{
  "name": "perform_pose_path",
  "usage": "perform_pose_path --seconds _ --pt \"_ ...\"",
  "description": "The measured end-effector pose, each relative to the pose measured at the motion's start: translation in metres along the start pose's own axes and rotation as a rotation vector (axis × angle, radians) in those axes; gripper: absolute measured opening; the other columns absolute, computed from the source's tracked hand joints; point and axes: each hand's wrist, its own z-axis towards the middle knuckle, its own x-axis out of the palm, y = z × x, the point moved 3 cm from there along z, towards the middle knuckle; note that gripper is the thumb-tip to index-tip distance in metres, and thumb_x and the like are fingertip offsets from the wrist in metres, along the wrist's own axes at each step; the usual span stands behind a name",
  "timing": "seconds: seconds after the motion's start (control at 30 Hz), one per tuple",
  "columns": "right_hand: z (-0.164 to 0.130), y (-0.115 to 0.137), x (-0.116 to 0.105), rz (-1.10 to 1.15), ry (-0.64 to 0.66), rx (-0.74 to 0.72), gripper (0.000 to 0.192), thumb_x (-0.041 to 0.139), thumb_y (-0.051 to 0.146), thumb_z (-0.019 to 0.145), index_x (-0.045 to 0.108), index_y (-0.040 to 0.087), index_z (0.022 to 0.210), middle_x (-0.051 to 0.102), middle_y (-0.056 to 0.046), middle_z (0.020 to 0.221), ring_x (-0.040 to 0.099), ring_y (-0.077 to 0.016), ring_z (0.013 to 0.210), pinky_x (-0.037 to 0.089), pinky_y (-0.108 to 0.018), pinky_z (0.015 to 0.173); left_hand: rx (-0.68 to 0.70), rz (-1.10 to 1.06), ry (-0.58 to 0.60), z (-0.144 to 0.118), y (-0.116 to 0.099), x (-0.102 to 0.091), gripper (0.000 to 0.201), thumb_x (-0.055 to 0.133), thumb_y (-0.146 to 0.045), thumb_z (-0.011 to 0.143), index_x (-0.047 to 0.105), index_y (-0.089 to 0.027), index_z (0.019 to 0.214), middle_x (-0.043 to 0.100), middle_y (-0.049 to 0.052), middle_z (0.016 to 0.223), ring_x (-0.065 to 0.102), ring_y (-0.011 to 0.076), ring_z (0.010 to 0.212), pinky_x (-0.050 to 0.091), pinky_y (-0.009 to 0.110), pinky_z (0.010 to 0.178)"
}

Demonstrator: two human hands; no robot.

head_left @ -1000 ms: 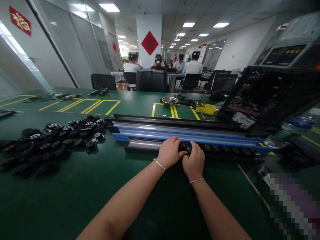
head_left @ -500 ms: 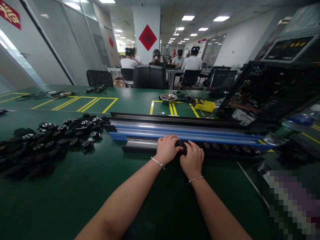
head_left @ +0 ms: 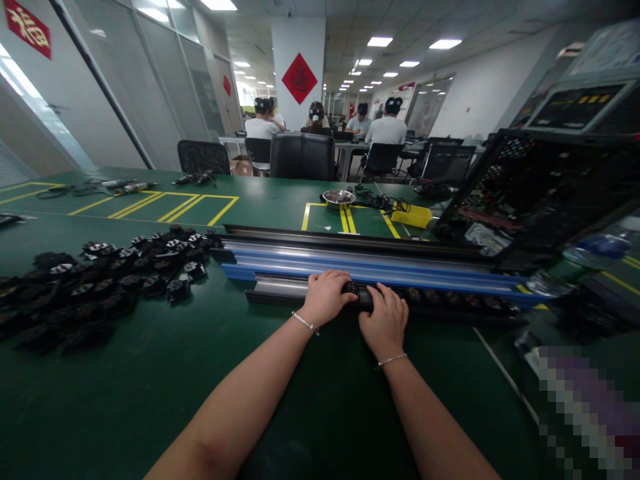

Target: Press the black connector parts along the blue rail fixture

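My left hand [head_left: 326, 297] is closed around a small black part [head_left: 351, 289] with a rounded, studded face, over the nearest black channel rail [head_left: 277, 290]. Just to its right, my right hand [head_left: 385, 317] grips the same rail, fingers over the far side and thumb toward me. Right of that hand, a row of dark parts [head_left: 453, 297] sits along the rail. What lies under the right palm is hidden. Behind this rail lie blue channel rails [head_left: 235, 272] and another black rail [head_left: 300, 235].
Many loose black parts [head_left: 105, 287] are heaped on the green table [head_left: 150, 400] at left. At the back stand a metal bowl [head_left: 339, 198] and a yellow tray [head_left: 413, 215]. An open computer case [head_left: 530, 193] and a plastic bottle [head_left: 580, 263] are at right. People [head_left: 387, 127] sit beyond.
My left hand has shifted a little left with the small black part, widening the gap between my hands. My right hand has stayed in nearly the same place on the rail.
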Motion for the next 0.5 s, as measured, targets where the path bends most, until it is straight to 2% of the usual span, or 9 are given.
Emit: perform_pose_path --seconds 0.27,0.5 --pt "0.0 0.002 -0.001 -0.018 0.038 0.026 0.055 0.045 0.016 0.07 0.054 0.016 0.124 0.051 -0.011 0.13 0.039 -0.0253 0.123 0.021 -0.047 0.107 0.015 0.057 0.01 -0.005 0.013 -0.012 0.029 0.063 -0.043 0.08 0.062 -0.027 0.104 0.06 0.0 0.126 0.049 0.0226 0.117 0.03 0.042 0.095" --pt "0.001 0.002 -0.002 -0.037 0.063 0.033 0.055 0.044 0.017 0.071 0.053 0.015 0.126 0.05 -0.01 0.131 0.037 -0.0249 0.124 0.021 -0.045 0.108 0.03 0.049 0.025 -0.008 0.023 -0.016 0.031 0.062 -0.043 0.08 0.061 -0.028 0.107 0.059 0.0 0.127 0.048 0.0229 0.119 0.016 0.05 0.107"
